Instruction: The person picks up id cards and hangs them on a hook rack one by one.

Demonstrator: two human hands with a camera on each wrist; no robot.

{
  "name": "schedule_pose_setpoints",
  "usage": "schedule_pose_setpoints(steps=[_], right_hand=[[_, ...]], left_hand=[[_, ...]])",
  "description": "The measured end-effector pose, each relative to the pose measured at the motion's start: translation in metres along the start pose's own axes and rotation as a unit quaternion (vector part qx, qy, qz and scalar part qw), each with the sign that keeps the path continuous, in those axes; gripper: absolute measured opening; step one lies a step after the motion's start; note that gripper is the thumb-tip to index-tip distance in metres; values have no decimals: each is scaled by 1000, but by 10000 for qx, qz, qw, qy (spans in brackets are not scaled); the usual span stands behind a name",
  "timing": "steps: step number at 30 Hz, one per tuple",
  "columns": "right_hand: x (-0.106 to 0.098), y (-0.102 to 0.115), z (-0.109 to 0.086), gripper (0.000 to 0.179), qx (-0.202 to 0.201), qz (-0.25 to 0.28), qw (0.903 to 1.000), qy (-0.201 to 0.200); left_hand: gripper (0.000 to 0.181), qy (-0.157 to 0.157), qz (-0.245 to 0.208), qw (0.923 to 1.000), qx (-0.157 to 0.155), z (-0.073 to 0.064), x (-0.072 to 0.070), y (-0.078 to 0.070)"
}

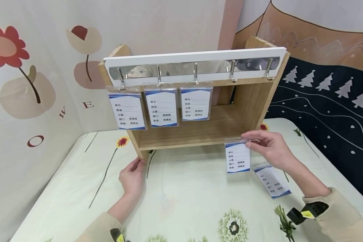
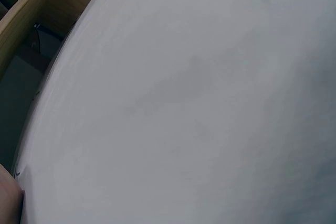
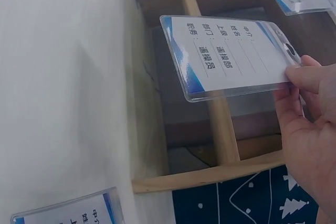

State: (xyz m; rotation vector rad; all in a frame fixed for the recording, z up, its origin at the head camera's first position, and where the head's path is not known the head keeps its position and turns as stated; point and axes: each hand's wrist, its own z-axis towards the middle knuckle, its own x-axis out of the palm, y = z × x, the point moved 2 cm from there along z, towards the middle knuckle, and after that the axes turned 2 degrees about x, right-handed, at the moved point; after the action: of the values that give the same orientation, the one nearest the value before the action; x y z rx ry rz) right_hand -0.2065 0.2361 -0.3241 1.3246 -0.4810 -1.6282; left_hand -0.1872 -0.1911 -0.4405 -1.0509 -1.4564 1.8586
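Note:
Between its thumb and fingers my right hand [image 1: 270, 148] pinches the top edge of a badge in a clear sleeve [image 1: 237, 157], white with blue corners and printed lines. The right wrist view shows this badge [image 3: 226, 56] held by its slotted end. My left hand [image 1: 133, 176] touches the lower left leg of a wooden shelf [image 1: 193, 131]; its fingertips are partly hidden there. Three similar badges [image 1: 127, 111] hang from the left, second and middle hooks of the white hook rail [image 1: 196, 55]. The two right hooks [image 1: 233, 71] carry no badge.
Another badge [image 1: 272, 180] lies on the flowered tablecloth [image 1: 181, 201], below my right hand. A patterned curtain [image 1: 329, 111] stands at the right, and a pale flowered curtain [image 1: 54, 67] at the left and back.

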Motion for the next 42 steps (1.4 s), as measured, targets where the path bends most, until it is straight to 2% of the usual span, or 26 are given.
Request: schedule_pose_setpoints(steps=[7,20,42], right_hand=[[-1,5,1,25,-292,37,9996,-15],[-9,19,10,26,-761,160,9966,-256],[-23,50,37,27,-1125,119,9898,-862]], left_hand=[[30,-173,-6,9997,157,2,3,2],[30,-168,20,9998,129,3,3,2],[30,-167,-53,9998,114,3,2,3]])
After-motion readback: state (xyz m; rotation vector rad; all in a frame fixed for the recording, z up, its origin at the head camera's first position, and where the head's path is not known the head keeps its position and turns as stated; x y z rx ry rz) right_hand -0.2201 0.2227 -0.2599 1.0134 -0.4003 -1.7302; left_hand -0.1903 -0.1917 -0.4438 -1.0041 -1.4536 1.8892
